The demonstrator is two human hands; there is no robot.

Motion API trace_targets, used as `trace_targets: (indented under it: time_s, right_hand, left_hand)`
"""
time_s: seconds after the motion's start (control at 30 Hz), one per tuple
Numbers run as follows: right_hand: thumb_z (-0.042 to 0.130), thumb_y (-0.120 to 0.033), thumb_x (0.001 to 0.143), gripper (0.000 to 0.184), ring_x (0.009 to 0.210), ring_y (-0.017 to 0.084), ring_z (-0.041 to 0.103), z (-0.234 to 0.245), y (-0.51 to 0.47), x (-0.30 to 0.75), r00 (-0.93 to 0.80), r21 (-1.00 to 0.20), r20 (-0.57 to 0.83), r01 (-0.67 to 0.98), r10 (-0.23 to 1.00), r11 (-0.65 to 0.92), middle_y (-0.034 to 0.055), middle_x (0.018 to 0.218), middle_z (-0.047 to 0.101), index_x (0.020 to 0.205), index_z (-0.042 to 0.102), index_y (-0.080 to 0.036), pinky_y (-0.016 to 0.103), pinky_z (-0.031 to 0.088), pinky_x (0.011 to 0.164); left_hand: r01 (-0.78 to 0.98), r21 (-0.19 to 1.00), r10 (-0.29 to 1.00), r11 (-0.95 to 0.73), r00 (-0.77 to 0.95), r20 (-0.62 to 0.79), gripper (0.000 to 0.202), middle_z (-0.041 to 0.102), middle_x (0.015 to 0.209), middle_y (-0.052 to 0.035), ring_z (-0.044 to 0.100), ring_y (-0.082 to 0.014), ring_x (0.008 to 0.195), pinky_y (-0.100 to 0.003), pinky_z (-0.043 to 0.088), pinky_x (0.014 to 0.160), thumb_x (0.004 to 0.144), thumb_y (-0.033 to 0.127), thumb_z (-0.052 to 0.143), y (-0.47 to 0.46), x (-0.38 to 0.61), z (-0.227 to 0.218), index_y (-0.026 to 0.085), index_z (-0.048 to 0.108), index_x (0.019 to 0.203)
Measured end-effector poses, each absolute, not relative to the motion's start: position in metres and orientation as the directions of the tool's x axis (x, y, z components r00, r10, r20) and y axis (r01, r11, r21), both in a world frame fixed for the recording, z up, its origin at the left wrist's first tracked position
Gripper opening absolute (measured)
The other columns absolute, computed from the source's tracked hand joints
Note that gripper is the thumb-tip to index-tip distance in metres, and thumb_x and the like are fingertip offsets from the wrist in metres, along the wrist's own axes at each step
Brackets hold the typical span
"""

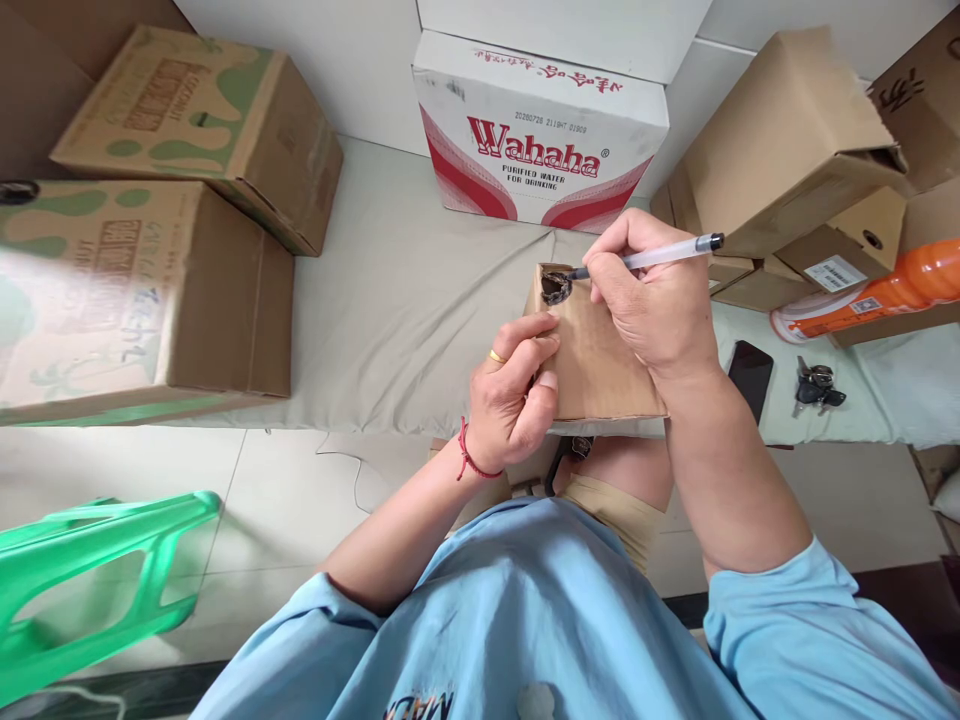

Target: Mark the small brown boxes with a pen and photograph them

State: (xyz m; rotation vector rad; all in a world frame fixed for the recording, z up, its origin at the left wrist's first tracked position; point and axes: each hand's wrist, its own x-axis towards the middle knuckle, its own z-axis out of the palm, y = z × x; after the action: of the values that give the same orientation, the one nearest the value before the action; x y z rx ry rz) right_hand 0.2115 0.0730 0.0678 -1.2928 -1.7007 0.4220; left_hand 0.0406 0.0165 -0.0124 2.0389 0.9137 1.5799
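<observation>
Holding in the right hand (656, 295), fingers pinched, back turned up, 1 slim translucent plastic pen (667, 252), tip at the dark, ragged rim of 1 roundish hole (556, 288) in 1 brown cardboard box (604, 365). Gripping the box's left side in the curled left hand (519, 385), near the front of the pale, wrinkled cloth (375, 300). Around it: 2 green-printed cartons (259, 130), 1 white carton (540, 160), 1 orange bottle (877, 288).

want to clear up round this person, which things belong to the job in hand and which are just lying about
In use:
pen, in the right hand
holed cardboard box, left hand on it

Apparently just lying about:
phone
keys
orange bottle
Wahaha carton
green-printed cartons
</observation>
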Motion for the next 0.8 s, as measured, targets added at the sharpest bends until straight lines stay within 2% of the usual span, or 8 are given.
trace_targets:
  time_s: [0.27,0.47,0.67,0.8]
  right_hand:
    - [0.066,-0.035,0.103,0.032,0.061,0.012,0.055,0.0663,0.0730,0.2123,0.023,-0.728,0.479,0.569,0.877,0.383,-0.0049,0.064,0.056,0.074,0.057,-0.025,0.027,0.048,0.057]
    - [0.069,-0.040,0.100,0.033,0.057,0.012,0.050,0.0650,0.0754,0.2131,0.022,-0.747,0.479,0.534,0.877,0.395,-0.0060,0.061,0.055,0.073,0.057,-0.026,0.027,0.044,0.053]
    - [0.070,-0.030,0.098,0.027,0.059,0.013,0.052,0.0648,0.0739,0.2136,0.036,-0.765,0.472,0.512,0.881,0.389,-0.0058,0.060,0.050,0.075,0.056,-0.026,0.028,0.046,0.054]
    - [0.072,-0.027,0.097,0.033,0.059,0.012,0.053,0.0664,0.0727,0.2130,0.025,-0.770,0.465,0.504,0.885,0.390,-0.0062,0.059,0.049,0.071,0.052,-0.026,0.027,0.046,0.054]
  left_hand:
    - [0.264,0.677,0.723,-0.687,0.158,0.672,0.028,0.071,0.135,-0.0131,0.069,-0.0259,0.123,-0.044,0.057,0.110,0.103,0.020,0.044,0.0152,0.0390,-0.0119,0.022,0.066,0.120]
    - [0.282,0.677,0.730,-0.680,0.165,0.664,0.028,0.071,0.135,-0.0138,0.069,-0.0267,0.123,-0.045,0.057,0.110,0.103,0.021,0.044,0.0152,0.0391,-0.0116,0.022,0.066,0.119]
    - [0.272,0.679,0.728,-0.682,0.170,0.664,0.027,0.071,0.135,-0.0139,0.069,-0.0263,0.124,-0.045,0.056,0.111,0.104,0.021,0.043,0.0151,0.0390,-0.0116,0.022,0.066,0.119]
    - [0.292,0.667,0.723,-0.686,0.163,0.672,0.026,0.071,0.134,-0.0144,0.070,-0.0256,0.122,-0.045,0.058,0.110,0.105,0.022,0.043,0.0149,0.0394,-0.0119,0.021,0.065,0.118]
